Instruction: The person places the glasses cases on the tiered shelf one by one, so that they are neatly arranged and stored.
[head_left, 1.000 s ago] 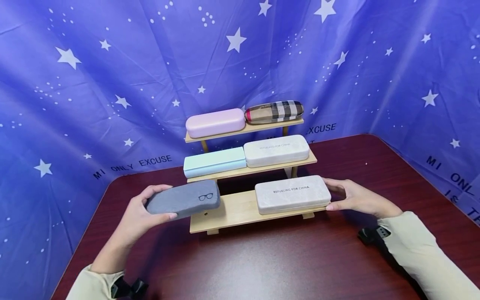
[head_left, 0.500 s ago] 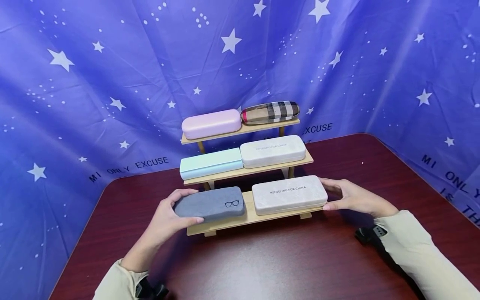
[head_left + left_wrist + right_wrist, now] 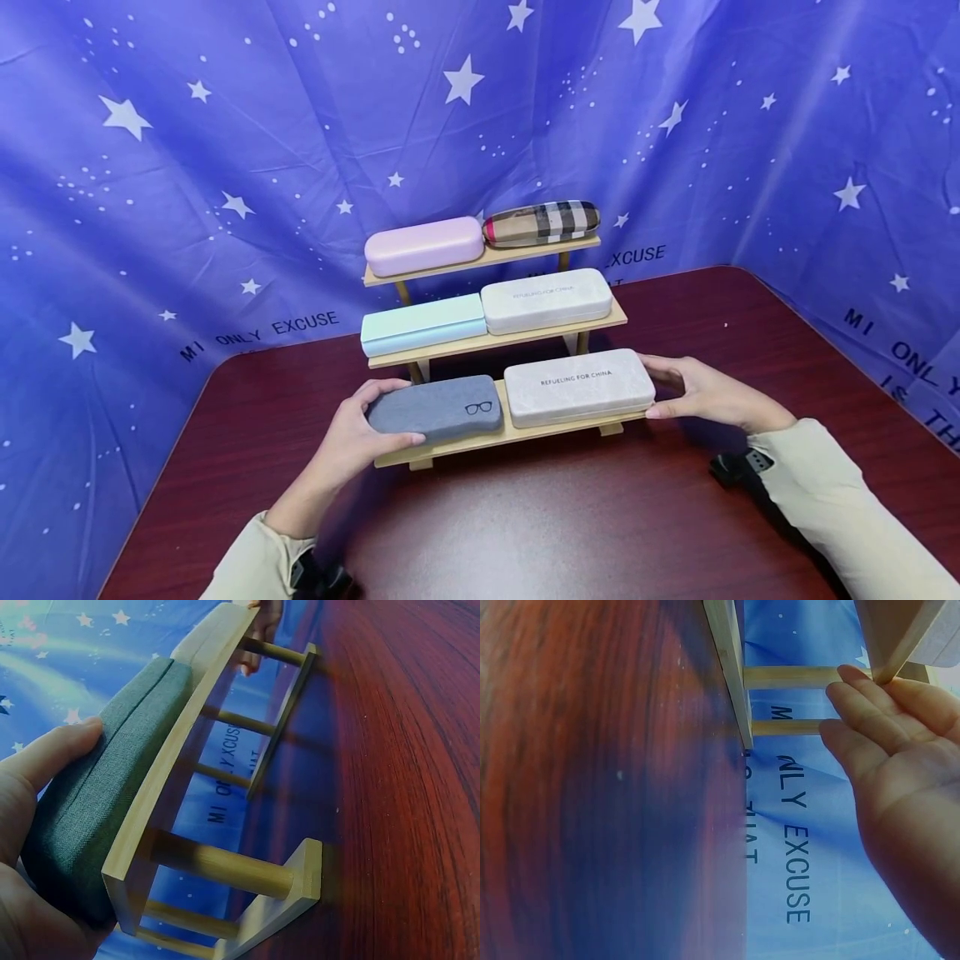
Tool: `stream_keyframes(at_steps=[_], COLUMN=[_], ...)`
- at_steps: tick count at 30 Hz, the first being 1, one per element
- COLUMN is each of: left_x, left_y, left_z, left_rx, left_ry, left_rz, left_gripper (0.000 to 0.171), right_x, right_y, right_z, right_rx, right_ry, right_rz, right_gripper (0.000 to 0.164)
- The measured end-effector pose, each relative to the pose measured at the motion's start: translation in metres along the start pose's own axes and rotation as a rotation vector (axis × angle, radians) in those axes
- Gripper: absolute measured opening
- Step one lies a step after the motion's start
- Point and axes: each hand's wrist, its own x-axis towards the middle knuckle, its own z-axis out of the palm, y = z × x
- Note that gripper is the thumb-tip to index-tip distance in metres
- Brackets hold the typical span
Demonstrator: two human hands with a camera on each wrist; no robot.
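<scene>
My left hand [image 3: 345, 437] holds a grey fabric glasses case [image 3: 438, 408] by its left end, thumb in front and fingers behind. In the left wrist view, the case [image 3: 112, 780] lies against the bottom board of a three-tier wooden display stand [image 3: 169, 776]. Beside it on that board sits a pale marbled glasses case [image 3: 579, 390] lettered "REFUELING FOR CHINA", a narrow gap between them. My right hand [image 3: 708, 396] grips the right end of the bottom board, thumb at the front corner. Its fingers [image 3: 877, 712] reach the board's underside and edge in the right wrist view.
A mint-coloured case [image 3: 423, 325] and another marbled case [image 3: 547, 300] fill the middle tier. On top are a pink case [image 3: 424, 246] and a plaid case [image 3: 542, 224]. The stand is on a dark red wooden table [image 3: 525, 525] before a blue starry curtain [image 3: 300, 125].
My left hand has carried the grey case rightward from beyond the board's left end onto the bottom board, close to the marbled case. The right hand has kept its place on the stand.
</scene>
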Motion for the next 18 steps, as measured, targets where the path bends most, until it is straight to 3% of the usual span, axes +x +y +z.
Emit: stream_keyframes(at_steps=[18], left_x=[0.0029], left_y=[-0.0022], left_z=[0.0069], left_rx=[0.003], left_ry=[0.009], left_rz=[0.016], left_gripper=[0.066], right_x=[-0.0001], right_y=[-0.0021], right_z=[0.0000], right_rx=[-0.004], right_ry=[-0.005], right_rz=[-0.012], right_gripper=[0.079])
